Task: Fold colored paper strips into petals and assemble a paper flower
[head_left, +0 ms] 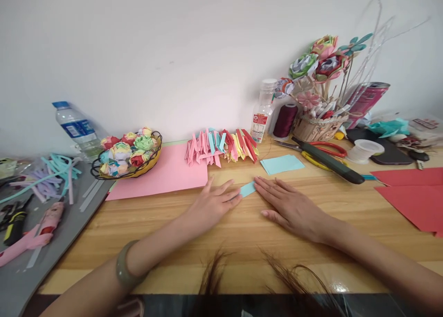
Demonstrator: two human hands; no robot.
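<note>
Head view: a blue paper strip [248, 189] lies mid-frame on the counter [238, 238]. Left grip [212, 200] touches one end (pinching or pressing, I cannot tell); right grip [292, 208] lies flat, thumb spread, at the other.

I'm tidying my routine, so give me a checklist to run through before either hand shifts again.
1. Left hand on the light-blue paper strip: ok, fingertips at its left end.
2. Right hand on the strip: ok, fingertips at its right end.
3. Strip's ends aligned: cannot tell, fingers cover them.
4. More light-blue paper nearby: ok, lying just beyond the right hand.
5. Pink paper sheet uncovered: not ok, the flower basket overlaps its left part.
6. Pink glue gun off: cannot tell, no switch or light is readable.
</note>
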